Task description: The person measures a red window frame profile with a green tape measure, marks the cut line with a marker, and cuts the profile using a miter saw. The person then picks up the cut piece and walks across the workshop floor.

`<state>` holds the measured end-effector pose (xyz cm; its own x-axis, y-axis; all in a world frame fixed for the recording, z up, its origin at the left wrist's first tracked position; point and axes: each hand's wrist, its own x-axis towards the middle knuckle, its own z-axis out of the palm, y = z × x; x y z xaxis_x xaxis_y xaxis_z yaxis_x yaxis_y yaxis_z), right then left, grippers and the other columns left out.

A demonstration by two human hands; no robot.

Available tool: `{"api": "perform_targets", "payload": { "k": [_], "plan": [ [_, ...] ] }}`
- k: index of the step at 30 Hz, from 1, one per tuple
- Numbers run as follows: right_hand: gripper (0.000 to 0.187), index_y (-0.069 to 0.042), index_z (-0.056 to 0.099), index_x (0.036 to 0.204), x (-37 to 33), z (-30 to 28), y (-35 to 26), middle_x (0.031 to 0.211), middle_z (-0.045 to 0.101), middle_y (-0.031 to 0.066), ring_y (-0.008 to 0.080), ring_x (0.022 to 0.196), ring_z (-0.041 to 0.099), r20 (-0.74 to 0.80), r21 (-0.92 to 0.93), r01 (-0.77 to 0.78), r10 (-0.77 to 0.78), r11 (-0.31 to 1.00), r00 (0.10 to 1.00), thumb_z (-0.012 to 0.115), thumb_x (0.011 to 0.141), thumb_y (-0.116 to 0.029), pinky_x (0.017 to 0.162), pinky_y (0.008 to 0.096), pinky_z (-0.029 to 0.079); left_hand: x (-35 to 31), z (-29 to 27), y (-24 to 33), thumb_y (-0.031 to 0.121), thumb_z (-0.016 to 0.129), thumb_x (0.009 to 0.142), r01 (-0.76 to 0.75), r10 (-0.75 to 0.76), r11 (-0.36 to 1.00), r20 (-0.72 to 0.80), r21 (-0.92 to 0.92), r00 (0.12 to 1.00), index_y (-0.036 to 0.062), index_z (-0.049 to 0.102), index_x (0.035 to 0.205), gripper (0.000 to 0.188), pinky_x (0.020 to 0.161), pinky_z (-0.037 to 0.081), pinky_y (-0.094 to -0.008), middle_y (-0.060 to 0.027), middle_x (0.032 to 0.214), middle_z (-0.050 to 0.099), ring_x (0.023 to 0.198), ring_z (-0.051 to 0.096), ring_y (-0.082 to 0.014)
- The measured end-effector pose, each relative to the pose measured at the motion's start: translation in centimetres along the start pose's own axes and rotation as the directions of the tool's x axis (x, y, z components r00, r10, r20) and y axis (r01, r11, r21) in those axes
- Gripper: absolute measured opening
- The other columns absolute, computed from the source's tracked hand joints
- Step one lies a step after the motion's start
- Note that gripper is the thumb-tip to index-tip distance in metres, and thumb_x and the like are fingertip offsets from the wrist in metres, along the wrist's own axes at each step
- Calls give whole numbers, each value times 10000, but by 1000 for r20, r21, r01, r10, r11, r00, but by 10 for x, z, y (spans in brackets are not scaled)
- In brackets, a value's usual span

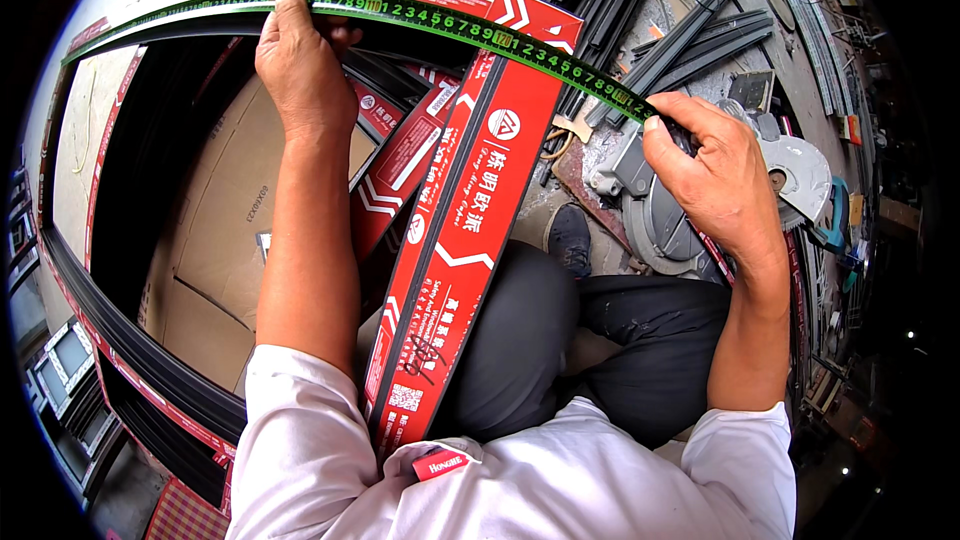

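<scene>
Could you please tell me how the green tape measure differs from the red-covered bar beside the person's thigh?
The tape measure is green with dark markings, while the red-covered bar has white print. The tape measure is much narrower than the bar. The tape measure runs crosswise, with the left hand and right hand on it; the bar slants down toward the person, with neither hand on it. Both are long and printed.

measuring tape [440,20]: glossy, smooth | red film [490,220]: glossy, plastic-looking | carton [215,230]: matt cardboard | trousers [515,335]: matt cloth
</scene>
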<state>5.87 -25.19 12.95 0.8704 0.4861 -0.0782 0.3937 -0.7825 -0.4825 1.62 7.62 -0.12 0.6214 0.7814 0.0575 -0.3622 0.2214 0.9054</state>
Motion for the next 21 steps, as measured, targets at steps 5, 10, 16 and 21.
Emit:
{"api": "perform_targets", "payload": {
  "k": [5, 10, 16, 21],
  "plan": [
    [301, -17, 752, 1104, 1, 0, 1, 902, 707, 202, 373, 824, 695, 11, -1, 8, -8, 1000, 1000, 671, 916, -237, 768, 420, 541, -1, 2, 1, 283, 527, 1129, 5, -5, 1000, -14, -1, 1000, 34, 654, 960, 327, 629, 577, -285, -43, 764, 656, 635, 588, -100],
    [302, -17, 754, 1105, 1, -1, 0, 905, 708, 200, 370, 823, 696, 17, -2, -1, 1, 1000, 1000, 675, 917, -240, 768, 418, 541, -1, 2, 1, 282, 529, 1128, 13, -13, 1000, -24, -1, 1000, 30, 656, 968, 324, 631, 577, -286, -46, 765, 659, 636, 590, -105],
    [302, -18, 757, 1108, 0, 0, 1, 904, 709, 199, 373, 817, 697, -3, -17, 19, -19, 1000, 1000, 681, 917, -240, 765, 421, 543, -1, 2, 0, 287, 531, 1128, 5, -5, 1000, -19, 2, 1000, 30, 655, 972, 325, 634, 580, -286, -50, 767, 660, 639, 594, -106],
    [301, -19, 760, 1111, 1, -1, 1, 907, 712, 199, 380, 823, 699, 7, -12, 9, -9, 1000, 1000, 686, 916, -237, 766, 426, 546, -1, 2, 1, 289, 528, 1130, 8, -8, 1000, -29, 13, 1000, 30, 651, 972, 327, 636, 583, -288, -51, 768, 662, 642, 598, -105]
  ]
}}
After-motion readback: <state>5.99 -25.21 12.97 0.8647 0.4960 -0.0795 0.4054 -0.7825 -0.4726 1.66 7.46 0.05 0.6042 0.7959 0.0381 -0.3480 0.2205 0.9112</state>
